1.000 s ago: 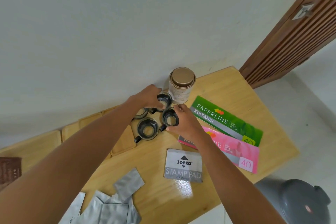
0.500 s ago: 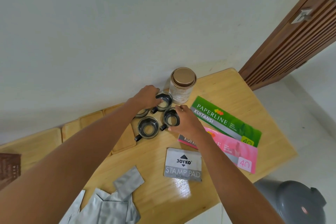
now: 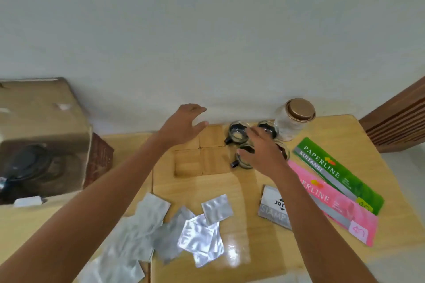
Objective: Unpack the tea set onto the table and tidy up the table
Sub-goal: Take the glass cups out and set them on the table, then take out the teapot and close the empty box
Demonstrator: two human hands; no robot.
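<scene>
Head view: looks down on a light wooden table (image 3: 248, 193) set against a pale wall, picture somewhat blurred
Left hand (image 3: 181, 126): held over the wooden coasters, fingers spread and relaxed — grips nothing
Right hand (image 3: 262, 154): hangs over the cluster of cups, fingers straight and apart, holds nothing; cannot tell whether it touches a cup
Glass cups (image 3: 239, 133): small, with dark rims and dark handles, grouped near the wall just left of the jar; one partly hidden under the right hand
Jar (image 3: 294, 122): clear glass with a round brown lid, upright by the wall, just beside the cups
Wooden coasters (image 3: 202, 156): square pieces laid edge to edge in a block, left of the cups
Cardboard box (image 3: 41, 131): open, at the far left, with a dark rounded object inside — too blurred to name
Silver foil pouches (image 3: 190, 225): flat, overlapping loosely on the near part of the table
Stamp pad (image 3: 273, 209): grey tin, partly covered by the right forearm
Receipt books: green one (image 3: 338, 170) and pink one (image 3: 333, 204) side by side at the right, overlapping along one edge
Far right: brown slatted wooden panel (image 3: 400, 122) beyond the table corner
</scene>
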